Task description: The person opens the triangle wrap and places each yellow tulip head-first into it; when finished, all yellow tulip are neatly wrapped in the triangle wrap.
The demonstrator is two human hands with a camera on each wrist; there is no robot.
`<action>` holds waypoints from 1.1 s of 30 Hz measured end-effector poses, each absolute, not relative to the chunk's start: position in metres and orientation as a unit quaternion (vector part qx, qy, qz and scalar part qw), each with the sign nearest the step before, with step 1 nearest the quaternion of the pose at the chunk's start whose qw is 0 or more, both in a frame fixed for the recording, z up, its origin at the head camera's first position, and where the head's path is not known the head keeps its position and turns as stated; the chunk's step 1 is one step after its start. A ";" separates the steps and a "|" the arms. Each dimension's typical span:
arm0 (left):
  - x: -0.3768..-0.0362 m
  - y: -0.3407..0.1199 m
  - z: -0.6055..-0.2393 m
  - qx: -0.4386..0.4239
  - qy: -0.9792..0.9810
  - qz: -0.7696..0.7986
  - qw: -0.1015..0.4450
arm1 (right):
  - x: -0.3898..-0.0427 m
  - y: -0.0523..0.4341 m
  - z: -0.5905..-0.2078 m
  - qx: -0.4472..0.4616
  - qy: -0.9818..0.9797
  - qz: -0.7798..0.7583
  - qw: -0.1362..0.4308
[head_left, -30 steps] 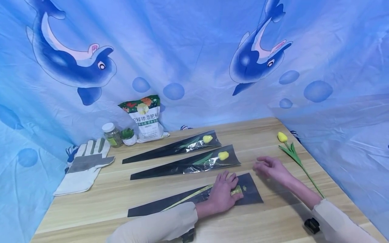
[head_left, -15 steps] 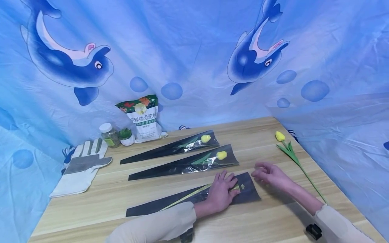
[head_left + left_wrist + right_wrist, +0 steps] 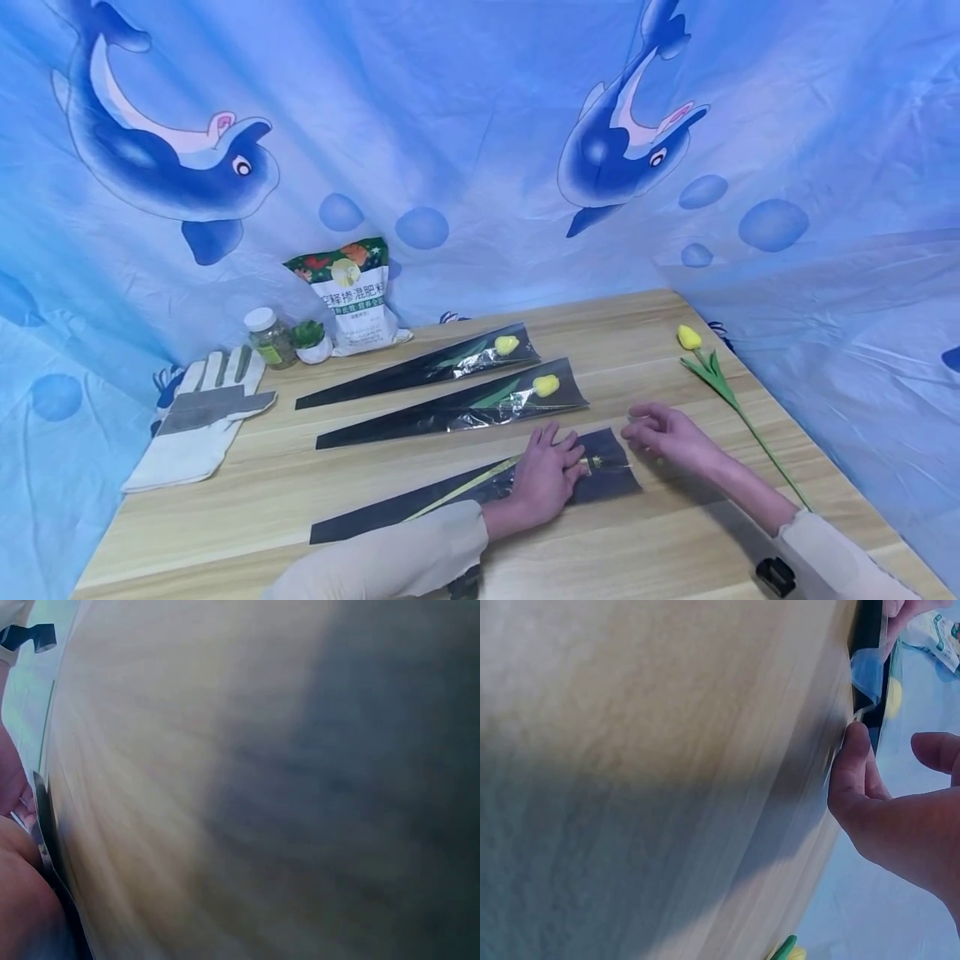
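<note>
A dark flower sleeve [image 3: 603, 479] with gold trim lies crosswise nearest the person. My left hand [image 3: 542, 479] presses on its wider part with spread fingers, hiding the middle. At the wide end, my right hand [image 3: 675, 442] has curved fingers against the edge. The right wrist view shows clear film [image 3: 866, 671] bowed up from the sleeve, its edge pinched at the fingertips, though the contact is small there. A loose yellow tulip [image 3: 712, 379] with a green stem lies to the right of that hand. The left wrist view catches only part of the left hand [image 3: 26, 900].
Beyond lie a middle sleeve [image 3: 412, 425] and a far sleeve [image 3: 390, 382], each with a yellow tulip inside. White-and-grey gloves [image 3: 198, 421], a lidded jar [image 3: 272, 342], a potted plant [image 3: 311, 340] and a fertilizer bag [image 3: 358, 304] stand along the back left.
My right hand has come slightly closer to the near sleeve's wide end. Its gold label looks narrower as the clear film lifts there. The left hand stays pressed in place.
</note>
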State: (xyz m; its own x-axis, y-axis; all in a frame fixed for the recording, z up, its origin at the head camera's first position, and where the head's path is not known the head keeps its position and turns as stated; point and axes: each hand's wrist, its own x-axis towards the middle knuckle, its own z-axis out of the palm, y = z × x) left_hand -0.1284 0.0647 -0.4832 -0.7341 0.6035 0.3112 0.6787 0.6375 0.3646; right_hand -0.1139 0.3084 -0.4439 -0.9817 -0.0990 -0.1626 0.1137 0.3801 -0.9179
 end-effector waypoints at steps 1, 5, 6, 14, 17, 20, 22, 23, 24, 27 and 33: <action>-0.128 0.065 -0.483 -0.351 -0.900 -0.244 0.078 | -0.113 0.308 -0.444 0.003 0.825 -0.558 0.095; -0.127 0.065 -0.484 -0.332 -0.891 -0.301 0.071 | -0.111 0.307 -0.445 0.000 0.823 -0.560 0.094; -0.127 0.065 -0.484 -0.326 -0.889 -0.315 0.069 | -0.111 0.307 -0.445 0.000 0.823 -0.561 0.093; -0.128 0.067 -0.487 -0.309 -0.866 -0.379 0.106 | -0.112 0.305 -0.442 0.017 0.830 -0.552 0.073; -0.129 0.068 -0.488 -0.307 -0.856 -0.397 0.123 | -0.111 0.304 -0.441 0.020 0.829 -0.554 0.073; -0.129 0.068 -0.489 -0.304 -0.850 -0.408 0.137 | -0.109 0.303 -0.441 0.018 0.828 -0.555 0.075; -0.129 0.069 -0.490 -0.302 -0.847 -0.413 0.144 | -0.108 0.301 -0.441 0.013 0.830 -0.554 0.064; -0.129 0.069 -0.490 -0.301 -0.846 -0.414 0.146 | -0.108 0.300 -0.440 0.011 0.832 -0.552 0.052; -0.129 0.069 -0.490 -0.301 -0.845 -0.417 0.149 | -0.108 0.300 -0.440 0.009 0.835 -0.549 0.038; -0.129 0.069 -0.489 -0.301 -0.841 -0.423 0.153 | -0.107 0.296 -0.439 0.003 0.844 -0.537 -0.011; -0.128 0.069 -0.488 -0.301 -0.840 -0.422 0.163 | -0.104 0.289 -0.433 -0.023 0.848 -0.529 -0.029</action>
